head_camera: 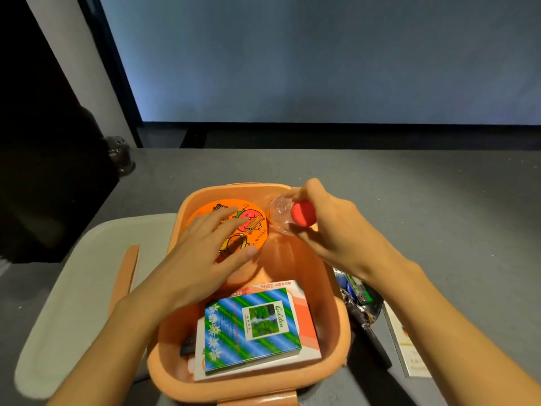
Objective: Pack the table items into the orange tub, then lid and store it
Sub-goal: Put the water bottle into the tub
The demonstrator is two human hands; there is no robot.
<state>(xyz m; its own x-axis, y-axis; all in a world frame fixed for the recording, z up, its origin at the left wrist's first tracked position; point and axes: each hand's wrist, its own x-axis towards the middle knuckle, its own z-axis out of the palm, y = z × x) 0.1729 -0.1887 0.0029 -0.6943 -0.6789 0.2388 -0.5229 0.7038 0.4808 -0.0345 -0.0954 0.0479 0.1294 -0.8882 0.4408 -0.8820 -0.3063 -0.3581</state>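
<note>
A blue-and-green striped box [251, 329] reading "Golden" lies on a white-and-orange carton [306, 332] printed "299" in the lower half of the smooth plastic orange tub [341, 320], low in the frame's centre on the grey bench [439, 200]. The left hand [205, 247] rests flat, fingers straight, on a round cartoon-printed pack [253, 227]. The right hand [336, 230] grips a clear bottle [279, 213] with a red cap [303, 213] at the tub's upper right corner. A pale lid [73, 288] lies at left.

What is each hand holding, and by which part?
Right hand grips the clear bottle near its red cap. Left hand lies flat on the round orange pack, holding nothing.
</note>
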